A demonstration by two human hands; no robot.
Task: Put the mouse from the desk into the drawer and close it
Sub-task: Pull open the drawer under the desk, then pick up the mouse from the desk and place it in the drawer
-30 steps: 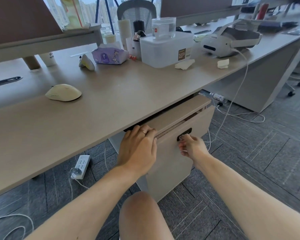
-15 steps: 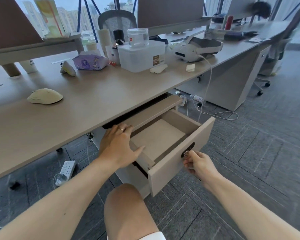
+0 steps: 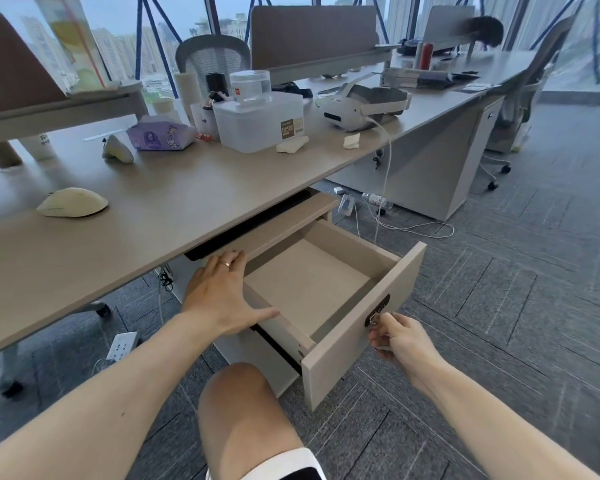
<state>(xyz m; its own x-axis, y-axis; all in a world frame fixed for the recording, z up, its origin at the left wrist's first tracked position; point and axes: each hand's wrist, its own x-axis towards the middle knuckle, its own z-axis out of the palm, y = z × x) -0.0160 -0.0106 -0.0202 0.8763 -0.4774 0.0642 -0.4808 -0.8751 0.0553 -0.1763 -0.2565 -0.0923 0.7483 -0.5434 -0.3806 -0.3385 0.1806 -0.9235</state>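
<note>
A cream mouse [image 3: 72,202] lies on the desk [image 3: 194,199] at the left, well away from both hands. Below the desk edge the top drawer [image 3: 392,292] of a beige cabinet stands pulled out, and its inside is bare. My left hand [image 3: 222,296] rests flat, fingers spread, on the cabinet's top and the drawer's left side. My right hand [image 3: 397,336] pinches the small key ring hanging at the dark lock on the drawer's front.
On the desk behind stand a white plastic box [image 3: 260,121], a purple tissue pack [image 3: 160,135], a VR headset [image 3: 364,105] with a hanging cable, and two crumpled papers. A power strip [image 3: 122,346] lies on the carpet. My knee [image 3: 243,393] is below the drawer.
The drawer has slid out from nearly closed to wide open, drawn by my right hand at the lock. My left hand stayed on the cabinet top.
</note>
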